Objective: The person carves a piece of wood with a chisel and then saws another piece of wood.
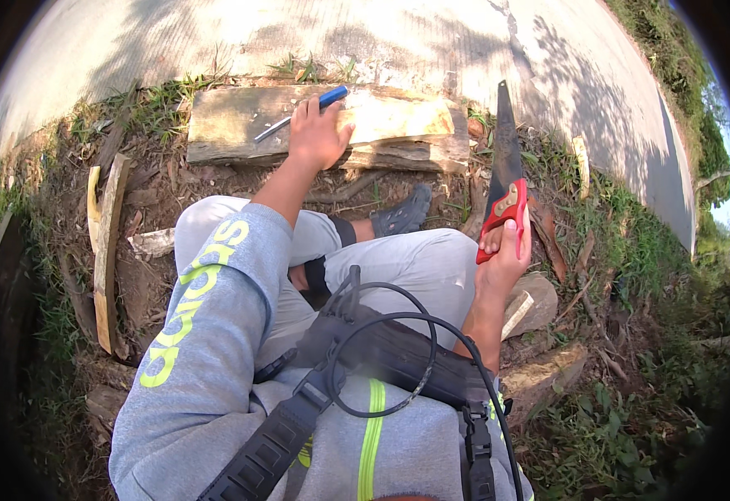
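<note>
My left hand is over a thick wooden plank, its fingers curled over a chisel-like tool with a blue handle and a thin metal blade. The thumb stands a little apart, and the palm hides the middle of the tool. Part of the plank's top is pale, with small chips on it. My right hand grips a handsaw by its red handle. The dark saw blade points away from me, just right of the plank's end.
Curved wood strips stand at the left. A pale wood piece and a log lie near my right forearm. Beyond the plank is a concrete road; grass grows at the right. A black cable loops over my lap.
</note>
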`<state>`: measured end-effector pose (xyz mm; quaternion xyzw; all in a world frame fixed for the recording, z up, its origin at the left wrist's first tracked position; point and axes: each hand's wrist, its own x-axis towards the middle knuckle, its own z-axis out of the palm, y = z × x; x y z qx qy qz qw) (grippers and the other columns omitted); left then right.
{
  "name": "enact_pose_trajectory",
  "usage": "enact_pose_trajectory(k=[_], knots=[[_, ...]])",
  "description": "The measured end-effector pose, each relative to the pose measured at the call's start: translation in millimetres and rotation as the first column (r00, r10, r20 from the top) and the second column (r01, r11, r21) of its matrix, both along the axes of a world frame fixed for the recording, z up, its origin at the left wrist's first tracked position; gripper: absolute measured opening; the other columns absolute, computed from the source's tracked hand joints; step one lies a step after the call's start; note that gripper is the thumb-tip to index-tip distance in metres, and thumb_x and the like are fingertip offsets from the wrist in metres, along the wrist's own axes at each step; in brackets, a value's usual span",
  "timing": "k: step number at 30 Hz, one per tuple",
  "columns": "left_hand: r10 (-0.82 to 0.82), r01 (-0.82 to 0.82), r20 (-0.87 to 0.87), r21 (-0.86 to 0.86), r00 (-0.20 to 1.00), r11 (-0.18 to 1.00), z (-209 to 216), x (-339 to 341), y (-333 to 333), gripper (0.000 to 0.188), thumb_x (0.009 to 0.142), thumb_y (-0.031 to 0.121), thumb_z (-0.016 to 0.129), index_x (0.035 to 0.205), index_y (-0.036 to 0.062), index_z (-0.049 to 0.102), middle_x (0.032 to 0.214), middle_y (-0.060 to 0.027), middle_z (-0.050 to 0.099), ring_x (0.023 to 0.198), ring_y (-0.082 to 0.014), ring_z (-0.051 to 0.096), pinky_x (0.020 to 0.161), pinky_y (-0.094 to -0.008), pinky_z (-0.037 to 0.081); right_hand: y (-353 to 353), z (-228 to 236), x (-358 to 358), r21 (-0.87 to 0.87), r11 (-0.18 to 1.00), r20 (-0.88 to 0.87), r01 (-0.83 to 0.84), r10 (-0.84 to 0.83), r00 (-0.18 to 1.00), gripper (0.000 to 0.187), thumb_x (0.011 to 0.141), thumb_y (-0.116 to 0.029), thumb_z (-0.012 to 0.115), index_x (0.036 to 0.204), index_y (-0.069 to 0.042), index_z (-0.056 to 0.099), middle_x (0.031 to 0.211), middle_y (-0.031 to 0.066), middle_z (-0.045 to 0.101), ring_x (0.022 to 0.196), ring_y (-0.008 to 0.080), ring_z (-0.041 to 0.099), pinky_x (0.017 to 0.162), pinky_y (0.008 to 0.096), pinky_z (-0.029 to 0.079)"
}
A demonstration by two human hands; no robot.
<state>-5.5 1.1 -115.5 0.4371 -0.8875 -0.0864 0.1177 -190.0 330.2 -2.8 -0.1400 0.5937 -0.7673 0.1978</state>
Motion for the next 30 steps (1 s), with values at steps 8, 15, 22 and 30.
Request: enact_pose_trajectory(k=[8,15,22,30], knots=[[0.031,-0.037,-0.138,-0.036,0.99,0.999,-12.4,-4.1,-4.0,0.044,0.101,0.041,0.063,0.127,0.0076,0.072,0.138,-0.0215,0.059,0.136,-0.0417,0.051,0.12,-0.0548,0.038,-102.2,-35.2,86.3,0.12,0.952,0.045,-0.283,0.28,0.959,0.054,0.111,-0.013,0.062,0.161,0.002,0.05,0.082,-0.0042,0.06,0.061,0.0031,0.048,0.054,0.0229,0.041],[0.025,-0.034,-0.144,-0.063,0.989,0.997,-5.0,-2.7,-8.7,0.04,0.098,0.037,0.066,0.127,0.0098,0.076,0.137,-0.0197,0.063,0.13,-0.0402,0.057,0.114,-0.0527,0.044,-74.2,-49.2,101.6,0.222,0.915,0.013,-0.336,0.341,0.94,0.055,0.107,-0.004,0.062,0.161,0.0,0.052,0.115,-0.0005,0.069,0.082,0.0019,0.055,0.072,0.0201,0.047],[0.004,-0.025,-0.182,-0.111,0.983,0.993,-7.3,-12.0,-21.9,0.033,0.095,0.034,0.067,0.116,0.011,0.077,0.13,-0.0188,0.064,0.122,-0.0384,0.059,0.108,-0.0527,0.047,-45.8,-30.5,130.2,0.305,0.891,0.039,-0.335,0.34,0.94,0.057,0.108,-0.004,0.06,0.163,0.0,0.049,0.122,0.0019,0.069,0.088,0.0029,0.057,0.077,0.0209,0.048],[0.002,-0.025,-0.167,-0.139,0.986,0.99,-12.8,-10.1,-21.5,0.035,0.093,0.035,0.067,0.118,0.0122,0.076,0.125,-0.018,0.065,0.118,-0.0385,0.061,0.104,-0.0545,0.048,-116.5,-65.8,112.4,0.296,0.913,-0.109,-0.281,0.325,0.939,0.056,0.11,-0.011,0.06,0.164,-0.002,0.047,0.102,0.0007,0.061,0.079,0.0066,0.053,0.07,0.0248,0.045]])
